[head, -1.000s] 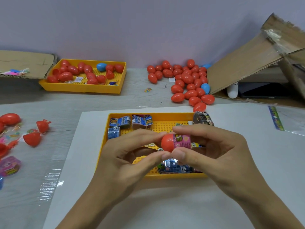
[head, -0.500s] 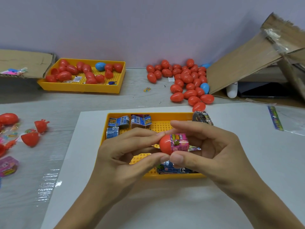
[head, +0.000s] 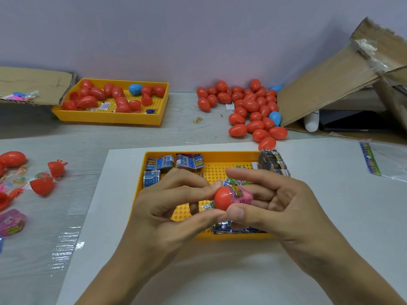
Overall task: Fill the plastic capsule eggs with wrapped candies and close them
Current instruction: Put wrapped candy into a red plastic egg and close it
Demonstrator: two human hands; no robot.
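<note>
Red capsule egg half (head: 222, 198) with a pink wrapped candy (head: 241, 195) sticking out of its open end sits at the centre of the frame, pinched between both hands just above the near yellow tray (head: 141, 190). The left hand (head: 167, 208) has its thumb and forefinger curled onto the red half from the left; the right hand (head: 277, 205) grips the candy end, thumb below and forefinger arched over the top, its other fingers loosely curled behind. Printing on the pink wrapper is too small to read.

The tray lies on a white sheet (head: 330, 194) that fills the lower middle of the frame, with bare sheet on the right side and below the hands. Small blue candy boxes (head: 160, 164) stand along the tray's upper left edge; one shows mirrored lettering that I cannot make out for certain. A dark wrapped packet (head: 273, 164) leans on the tray's upper right corner.

At the left edge of the frame lie loose red egg halves (head: 43, 186) and a pink packet (head: 12, 222) on clear film. In the upper left a second yellow tray (head: 110, 116) holds red eggs and one blue one. A heap of closed red eggs (head: 248, 111) lies upper centre on the tabletop (head: 88, 137), beside a tilted cardboard flap (head: 330, 84) at the upper right.
</note>
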